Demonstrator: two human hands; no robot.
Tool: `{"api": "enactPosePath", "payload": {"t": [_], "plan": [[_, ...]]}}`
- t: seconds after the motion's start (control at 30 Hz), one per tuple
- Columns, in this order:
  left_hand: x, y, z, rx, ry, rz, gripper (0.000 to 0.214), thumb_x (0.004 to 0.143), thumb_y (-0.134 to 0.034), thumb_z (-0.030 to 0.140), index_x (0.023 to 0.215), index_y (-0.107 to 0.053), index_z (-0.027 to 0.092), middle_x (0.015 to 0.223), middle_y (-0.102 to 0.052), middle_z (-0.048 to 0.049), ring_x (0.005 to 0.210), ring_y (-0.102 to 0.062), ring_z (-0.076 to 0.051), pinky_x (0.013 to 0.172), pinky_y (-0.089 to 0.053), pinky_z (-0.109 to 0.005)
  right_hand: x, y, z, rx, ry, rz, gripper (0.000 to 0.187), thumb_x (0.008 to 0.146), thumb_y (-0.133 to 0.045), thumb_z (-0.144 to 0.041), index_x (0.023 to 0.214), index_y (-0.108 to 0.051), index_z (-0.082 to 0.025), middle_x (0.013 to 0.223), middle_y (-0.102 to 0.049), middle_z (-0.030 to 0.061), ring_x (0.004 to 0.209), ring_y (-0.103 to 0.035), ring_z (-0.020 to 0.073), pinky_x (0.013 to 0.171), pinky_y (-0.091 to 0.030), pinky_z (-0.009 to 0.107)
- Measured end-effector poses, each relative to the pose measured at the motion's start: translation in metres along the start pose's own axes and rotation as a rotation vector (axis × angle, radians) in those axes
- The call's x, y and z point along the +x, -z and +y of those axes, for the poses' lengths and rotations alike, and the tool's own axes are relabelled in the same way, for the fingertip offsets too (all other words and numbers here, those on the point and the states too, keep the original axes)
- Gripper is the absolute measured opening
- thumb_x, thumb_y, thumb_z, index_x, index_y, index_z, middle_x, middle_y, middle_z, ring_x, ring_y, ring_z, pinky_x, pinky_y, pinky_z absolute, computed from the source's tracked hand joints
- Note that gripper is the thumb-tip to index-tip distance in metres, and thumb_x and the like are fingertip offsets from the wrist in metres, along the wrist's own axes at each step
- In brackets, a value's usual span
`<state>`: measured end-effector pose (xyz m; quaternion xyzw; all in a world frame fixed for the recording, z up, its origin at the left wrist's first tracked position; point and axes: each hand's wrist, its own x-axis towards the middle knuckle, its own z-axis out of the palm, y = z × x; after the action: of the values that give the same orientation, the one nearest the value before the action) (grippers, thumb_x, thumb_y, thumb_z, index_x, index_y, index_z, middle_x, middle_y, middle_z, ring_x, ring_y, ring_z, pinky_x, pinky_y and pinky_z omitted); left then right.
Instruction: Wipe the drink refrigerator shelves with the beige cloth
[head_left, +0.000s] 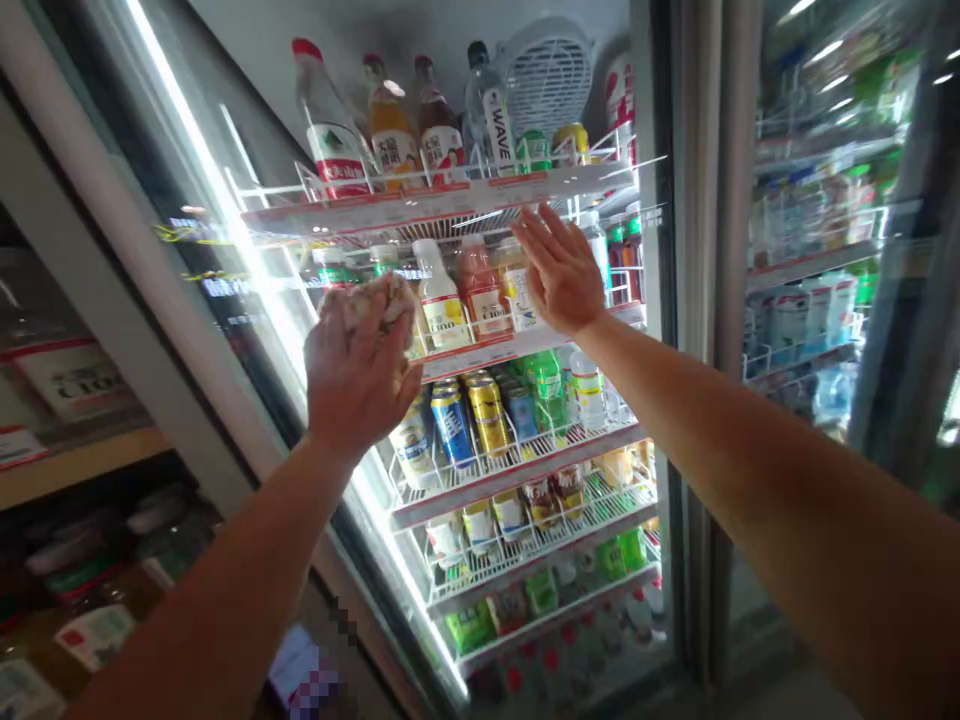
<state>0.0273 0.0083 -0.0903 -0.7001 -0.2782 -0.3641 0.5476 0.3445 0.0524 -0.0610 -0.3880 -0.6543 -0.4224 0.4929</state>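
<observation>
My left hand (360, 375) presses a crumpled, light patterned cloth (403, 300) at the left part of the fridge's glass door (247, 350), its fingers spread over the fabric. To the right, my right hand (566, 275) is raised with its fingers stretched out and holds nothing. It appears to lie against the glass, though I cannot tell whether the palm touches. Behind the pane, between both hands, stand a white-capped yellow-label bottle (442, 300) and a pink juice bottle (484, 290).
Wire shelves hold bottles above and cans, such as a blue can (451, 425) and a gold can (489, 415), below. A round fan grille (551, 75) sits at the top. Metal door frames (697, 300) border the pane. Another drinks fridge (810, 250) is at right, shelved bottles (82, 560) at left.
</observation>
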Motion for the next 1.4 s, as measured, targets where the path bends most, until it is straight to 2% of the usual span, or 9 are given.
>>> {"api": "enactPosePath", "payload": {"t": [0.2,0.4,0.5,0.57,0.7,0.83,1.03,1.23,1.4], "plan": [[0.041,0.0,-0.036,-0.035,0.238,0.002,0.073,0.093,-0.061,0.028,0.161,-0.036,0.03,0.17,-0.016,-0.0007,0.155,-0.011,-0.044,0.122,-0.013,-0.07,-0.002,-0.004,0.001,0.035,-0.027,0.024,0.064,0.093,-0.034,-0.017,0.156,-0.043,-0.023,0.165,-0.035,-0.0048,0.157,-0.026,0.0189,0.131,-0.027,0.049],[0.014,-0.007,-0.017,-0.034,0.176,-0.009,0.068,0.1,-0.05,0.03,0.164,-0.029,0.02,0.171,-0.01,-0.0048,0.158,0.001,-0.037,0.127,-0.013,-0.061,-0.001,0.004,-0.002,0.032,-0.056,-0.03,0.065,0.094,-0.033,-0.018,0.158,-0.039,-0.023,0.166,-0.031,-0.0063,0.158,-0.022,0.0172,0.133,-0.024,0.046],[0.014,0.004,-0.032,-0.04,0.097,-0.141,0.068,0.1,-0.049,0.033,0.164,-0.029,0.021,0.172,-0.01,-0.0028,0.157,0.0,-0.038,0.127,-0.012,-0.061,-0.001,0.007,-0.002,0.044,-0.067,-0.047,0.064,0.096,-0.032,-0.019,0.159,-0.038,-0.023,0.166,-0.031,-0.0065,0.159,-0.021,0.0175,0.134,-0.023,0.045],[0.02,0.009,-0.048,-0.029,0.175,-0.205,0.07,0.098,-0.049,0.032,0.164,-0.03,0.02,0.172,-0.007,-0.001,0.157,0.001,-0.038,0.127,-0.009,-0.06,-0.002,0.008,-0.002,0.039,-0.064,-0.042,0.063,0.096,-0.032,-0.019,0.158,-0.038,-0.023,0.166,-0.031,-0.0061,0.159,-0.021,0.0179,0.133,-0.023,0.045],[0.009,0.01,-0.052,-0.006,0.338,-0.128,0.071,0.098,-0.048,0.033,0.164,-0.029,0.015,0.172,-0.007,-0.0059,0.157,0.002,-0.038,0.128,-0.004,-0.058,-0.002,0.006,0.0,0.026,-0.043,-0.005,0.061,0.097,-0.032,-0.019,0.158,-0.04,-0.023,0.165,-0.033,-0.0049,0.157,-0.025,0.0179,0.133,-0.024,0.043],[-0.017,0.01,-0.037,-0.043,0.231,-0.109,0.067,0.097,-0.05,0.035,0.161,-0.036,0.021,0.171,-0.015,-0.004,0.157,-0.004,-0.04,0.126,-0.011,-0.063,-0.002,0.005,0.001,0.034,-0.018,0.011,0.061,0.096,-0.032,-0.02,0.157,-0.041,-0.019,0.165,-0.035,-0.0017,0.157,-0.027,0.0201,0.131,-0.026,0.046],[-0.01,0.014,-0.067,0.039,0.305,-0.164,0.074,0.094,-0.049,0.028,0.164,-0.028,0.02,0.172,-0.005,-0.0026,0.158,-0.003,-0.035,0.127,-0.009,-0.058,-0.001,0.002,0.005,0.016,-0.009,0.025,0.064,0.094,-0.03,-0.021,0.157,-0.041,-0.019,0.165,-0.035,-0.0027,0.157,-0.027,0.0201,0.131,-0.026,0.045],[-0.03,0.009,-0.043,0.017,0.207,-0.115,0.068,0.1,-0.043,0.031,0.165,-0.025,0.021,0.172,-0.003,-0.0016,0.158,0.003,-0.035,0.127,-0.01,-0.061,-0.002,0.0,0.006,0.019,0.027,0.072,0.061,0.095,-0.034,-0.017,0.156,-0.043,-0.017,0.163,-0.038,0.001,0.156,-0.03,0.0222,0.129,-0.029,0.046],[-0.021,0.006,-0.074,-0.012,0.219,-0.151,0.069,0.102,-0.043,0.039,0.166,-0.02,0.03,0.172,0.003,0.0059,0.158,0.005,-0.035,0.127,-0.004,-0.06,-0.004,0.001,0.006,0.027,0.05,0.102,0.058,0.098,-0.035,-0.014,0.155,-0.044,-0.016,0.162,-0.041,0.003,0.155,-0.032,0.0237,0.129,-0.031,0.047]]}}
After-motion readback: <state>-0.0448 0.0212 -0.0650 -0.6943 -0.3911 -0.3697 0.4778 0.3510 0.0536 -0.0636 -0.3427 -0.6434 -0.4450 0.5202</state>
